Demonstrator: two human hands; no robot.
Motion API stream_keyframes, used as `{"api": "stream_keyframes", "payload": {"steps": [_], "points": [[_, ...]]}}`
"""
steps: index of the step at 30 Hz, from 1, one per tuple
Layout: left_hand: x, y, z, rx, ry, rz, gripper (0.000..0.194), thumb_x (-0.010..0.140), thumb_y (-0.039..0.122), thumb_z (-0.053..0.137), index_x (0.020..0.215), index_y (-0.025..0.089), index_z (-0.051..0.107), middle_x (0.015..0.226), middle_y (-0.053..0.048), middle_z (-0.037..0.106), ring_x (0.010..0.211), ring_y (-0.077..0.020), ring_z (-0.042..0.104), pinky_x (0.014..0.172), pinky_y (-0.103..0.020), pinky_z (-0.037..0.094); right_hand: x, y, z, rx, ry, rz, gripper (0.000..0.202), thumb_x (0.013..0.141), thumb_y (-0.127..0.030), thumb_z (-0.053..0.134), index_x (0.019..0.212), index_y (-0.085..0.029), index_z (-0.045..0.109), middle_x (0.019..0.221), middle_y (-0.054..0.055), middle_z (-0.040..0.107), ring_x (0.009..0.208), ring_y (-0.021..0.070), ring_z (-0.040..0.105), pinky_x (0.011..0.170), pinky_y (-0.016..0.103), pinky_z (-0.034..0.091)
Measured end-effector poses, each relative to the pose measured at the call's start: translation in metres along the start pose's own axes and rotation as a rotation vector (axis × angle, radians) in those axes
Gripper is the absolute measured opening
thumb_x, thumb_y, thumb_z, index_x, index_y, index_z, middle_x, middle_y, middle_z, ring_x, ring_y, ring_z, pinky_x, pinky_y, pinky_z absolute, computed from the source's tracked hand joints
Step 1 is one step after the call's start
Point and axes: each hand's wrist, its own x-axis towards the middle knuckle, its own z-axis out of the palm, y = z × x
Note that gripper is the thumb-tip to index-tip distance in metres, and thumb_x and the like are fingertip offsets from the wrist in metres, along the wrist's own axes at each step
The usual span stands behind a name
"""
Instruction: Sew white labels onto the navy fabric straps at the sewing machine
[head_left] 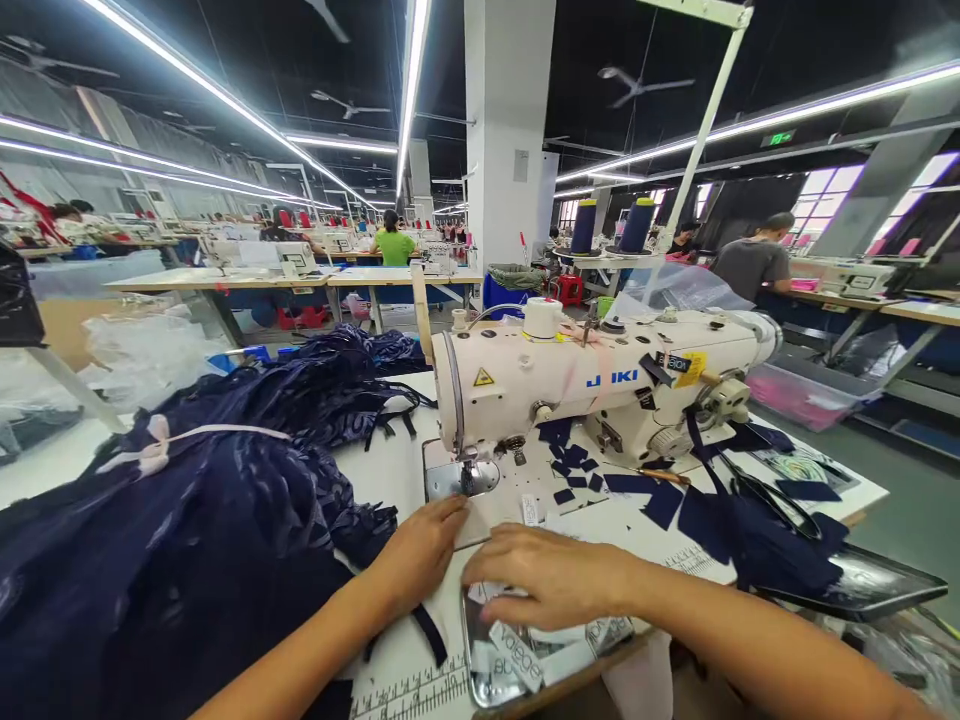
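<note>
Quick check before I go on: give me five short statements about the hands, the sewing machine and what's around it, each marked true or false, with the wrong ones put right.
1. The right hand is at the metal tray that holds printed white labels. True.
2. The big navy fabric pile lies to the right of the sewing machine. False: it lies to the left.
3. The left hand is close to the metal needle plate. True.
4. The sewing machine's body is black. False: it is off-white.
5. Only one thread cone stands behind the machine. False: two dark blue thread cones stand there.
</note>
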Motion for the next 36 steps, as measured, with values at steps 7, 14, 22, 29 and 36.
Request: {"api": "stream_keyframes", "payload": {"steps": [7, 14, 22, 29, 36], "points": [[0.013, -0.01, 0.009, 0.258, 0.084, -0.139, 0.037, 0.079, 0.006, 0.035, 0.111, 0.007, 0.053, 0.118, -0.014, 0.055, 0.109, -0.0231, 0.05, 0.094, -0.036, 0.04, -0.021, 0.07, -0.009, -0.032, 0.384, 0.349, 0.024, 0.084, -0.023, 0.041, 0.093, -0.014, 0.062, 0.093, 0.01, 0.063, 0.087, 0.0212, 0.057, 0.08, 0.033, 0.041], [0.028, -0.016, 0.009, 0.328, 0.123, -0.215, 0.036, 0.082, 0.018, 0.038, 0.115, 0.009, 0.051, 0.117, -0.013, 0.055, 0.111, -0.0249, 0.048, 0.09, -0.039, 0.042, -0.004, 0.116, -0.006, -0.096, 0.564, 0.469, 0.024, 0.081, -0.021, 0.038, 0.083, -0.017, 0.062, 0.08, 0.006, 0.064, 0.076, 0.0211, 0.057, 0.072, 0.035, 0.042], [0.021, -0.022, 0.01, 0.246, 0.14, -0.167, 0.036, 0.078, 0.012, 0.036, 0.111, 0.01, 0.053, 0.121, -0.012, 0.052, 0.116, -0.0249, 0.044, 0.097, -0.049, 0.034, -0.009, 0.132, 0.01, -0.079, 0.764, 0.428, 0.023, 0.083, -0.024, 0.038, 0.083, -0.019, 0.06, 0.088, 0.005, 0.064, 0.084, 0.02, 0.057, 0.094, 0.044, 0.03], [0.02, -0.02, 0.008, 0.231, 0.098, -0.177, 0.039, 0.077, 0.012, 0.034, 0.112, 0.008, 0.051, 0.124, -0.014, 0.049, 0.119, -0.0256, 0.04, 0.101, -0.053, 0.026, -0.013, 0.128, 0.009, -0.048, 0.785, 0.401, 0.022, 0.084, -0.024, 0.037, 0.084, -0.021, 0.059, 0.09, 0.003, 0.065, 0.084, 0.0183, 0.058, 0.096, 0.045, 0.028], [0.021, -0.018, 0.009, 0.259, 0.093, -0.178, 0.038, 0.078, 0.012, 0.032, 0.111, 0.006, 0.051, 0.124, -0.015, 0.048, 0.118, -0.0254, 0.04, 0.101, -0.053, 0.024, -0.013, 0.131, 0.01, -0.052, 0.775, 0.43, 0.022, 0.083, -0.023, 0.038, 0.084, -0.021, 0.06, 0.089, 0.003, 0.065, 0.084, 0.0185, 0.058, 0.095, 0.045, 0.029]]}}
